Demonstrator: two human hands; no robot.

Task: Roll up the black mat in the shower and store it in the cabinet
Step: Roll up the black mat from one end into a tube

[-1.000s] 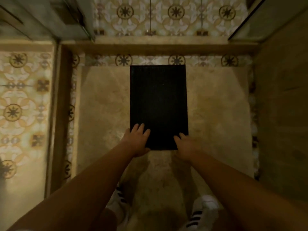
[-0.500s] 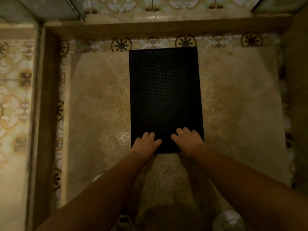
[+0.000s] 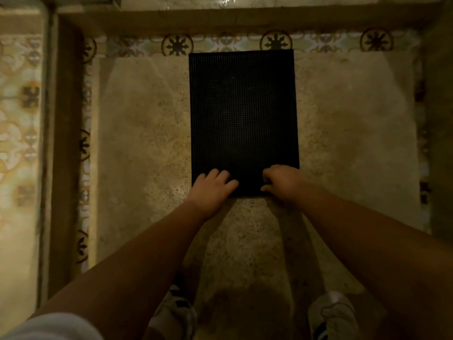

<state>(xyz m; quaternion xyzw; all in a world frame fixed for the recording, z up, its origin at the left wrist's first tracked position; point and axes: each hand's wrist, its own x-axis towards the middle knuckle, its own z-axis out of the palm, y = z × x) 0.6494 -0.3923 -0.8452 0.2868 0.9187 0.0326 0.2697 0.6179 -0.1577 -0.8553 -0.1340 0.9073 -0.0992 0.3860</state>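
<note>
1. Black mat (image 3: pixel 244 119) lying flat on the stone shower floor (image 3: pixel 142 143), far edge against the patterned tile border (image 3: pixel 176 45), near edge under both hands.
2. Left hand (image 3: pixel 212 186) resting on the near-left corner, fingers spread and flat, gripping nothing.
3. Right hand (image 3: pixel 282 180) on the near-right corner, fingers curled down, apparently pinching the edge (hold not fully clear in this dim light).
4. Advice for starting the roll: lift the near edge evenly with both hands, tuck it tight, keep both ends level to avoid a cone.
5. No cabinet in view; storing not yet begun.
</note>
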